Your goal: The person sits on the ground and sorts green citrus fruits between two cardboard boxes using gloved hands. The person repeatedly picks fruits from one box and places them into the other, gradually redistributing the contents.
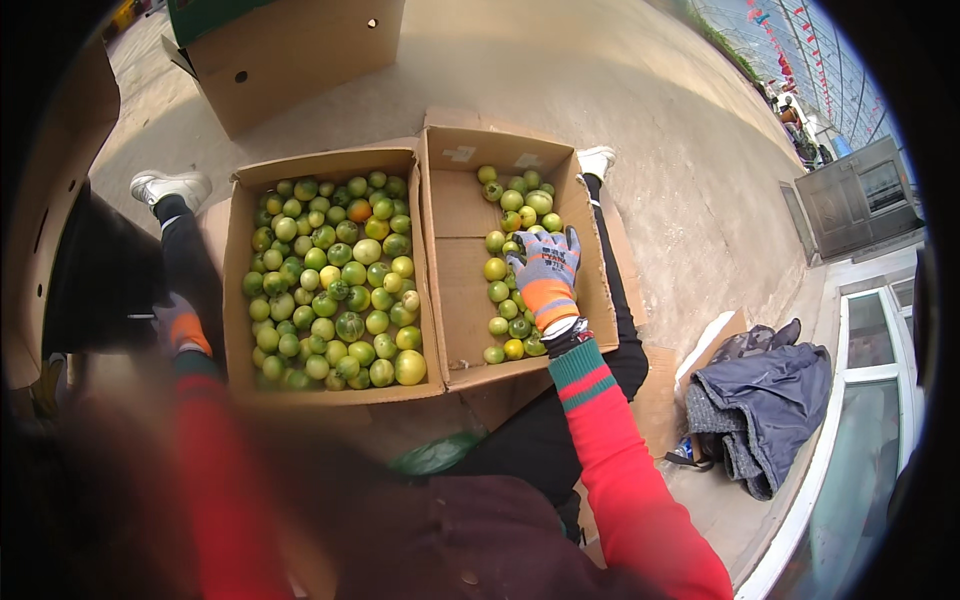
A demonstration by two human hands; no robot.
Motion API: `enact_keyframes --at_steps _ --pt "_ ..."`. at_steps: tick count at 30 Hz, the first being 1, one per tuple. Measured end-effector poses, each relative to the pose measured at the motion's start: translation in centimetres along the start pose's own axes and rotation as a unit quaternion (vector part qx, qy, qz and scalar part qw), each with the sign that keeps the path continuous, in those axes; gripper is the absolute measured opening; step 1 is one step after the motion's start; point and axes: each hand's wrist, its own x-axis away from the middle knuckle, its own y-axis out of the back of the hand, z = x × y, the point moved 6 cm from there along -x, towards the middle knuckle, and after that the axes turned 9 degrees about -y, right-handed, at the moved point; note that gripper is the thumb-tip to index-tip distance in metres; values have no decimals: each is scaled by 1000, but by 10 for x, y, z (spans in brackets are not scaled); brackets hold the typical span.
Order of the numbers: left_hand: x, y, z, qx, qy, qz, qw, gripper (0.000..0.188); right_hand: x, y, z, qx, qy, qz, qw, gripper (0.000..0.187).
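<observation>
Two open cardboard boxes stand side by side in front of me. The left box (434, 345) is filled with green tomatoes (349, 326), a few turning yellow or orange. In the right box (455, 290), several green and yellowish tomatoes (495, 268) lie along its right side. My right hand (548, 268), in a grey and orange glove, rests palm down on these tomatoes, fingers spread; what lies beneath the palm is hidden. Outside the left box's left wall is my gloved left hand (182, 325), beside a thin pale strip against a dark surface. Its fingers are too unclear to read.
A larger cardboard box (300, 65) stands beyond the left box, and another cardboard panel (75, 150) rises at far left. My legs straddle the two boxes. A dark jacket (765, 405) lies at right, near a white-framed window (865, 430). Green plastic (435, 455) lies below the boxes.
</observation>
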Motion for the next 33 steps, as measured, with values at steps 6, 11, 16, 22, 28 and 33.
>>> enact_keyframes --at_steps 6,11,16,22,28,33 --pt "1 6 -1 -2 0 14 1000 56 -4 -14 9 84 44 24 995 27" --pt "7 5 -11 0 6 25 1000 56 -8 -14 8 90 58 31 994 22" --pt "10 14 -14 -6 9 19 1000 57 -13 -27 15 123 80 48 988 21" --pt "13 10 -7 -13 1 -6 1000 55 -5 -30 15 76 87 60 992 19" --pt "20 23 -24 6 18 34 999 55 -16 -34 15 105 85 30 990 17" --pt "15 24 -9 -16 19 18 1000 56 -10 -20 21 60 69 18 996 19"
